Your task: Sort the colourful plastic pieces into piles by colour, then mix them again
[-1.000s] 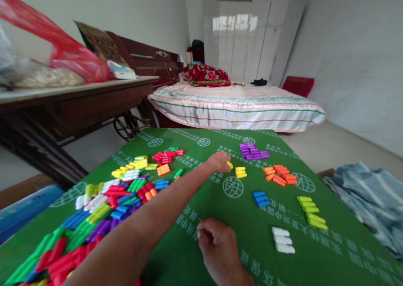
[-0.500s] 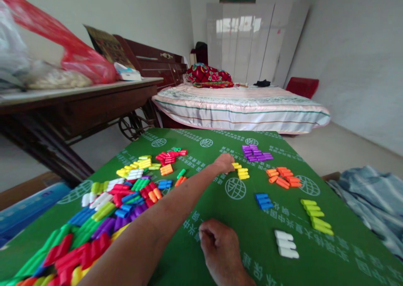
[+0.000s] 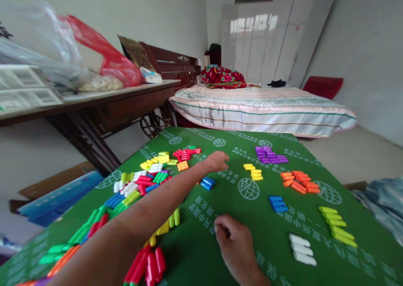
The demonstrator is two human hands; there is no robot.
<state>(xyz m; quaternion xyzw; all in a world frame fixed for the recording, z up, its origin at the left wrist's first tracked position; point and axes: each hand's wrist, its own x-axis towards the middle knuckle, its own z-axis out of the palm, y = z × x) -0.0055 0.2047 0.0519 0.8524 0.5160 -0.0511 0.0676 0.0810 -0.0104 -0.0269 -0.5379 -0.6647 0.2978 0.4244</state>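
Note:
My left hand [image 3: 217, 161] hovers over the far middle of the green table, left of a small group of yellow plastic pieces [image 3: 253, 171] shaped like pen caps. Its fingers bend downward and their tips are hidden. Near the front, my right hand [image 3: 234, 246] rests on the table, loosely curled, with nothing visible in it. Blue pieces [image 3: 208, 183] lie just below my left wrist. A large mixed heap of coloured pieces [image 3: 130, 189] spreads on the left, partly hidden by my left forearm.
Sorted groups stand to the right: purple [image 3: 270, 155], orange [image 3: 300, 181], blue [image 3: 277, 203], lime [image 3: 338, 226] and white pieces [image 3: 302, 249]. Red pieces [image 3: 185, 153] lie farther back. A wooden sewing table [image 3: 126, 101] with plastic bags stands left; a bed [image 3: 261, 105] is beyond.
My left hand has drawn back leftward from the yellow pieces, which stay on the table. My right hand stays curled near the front. The view has turned left.

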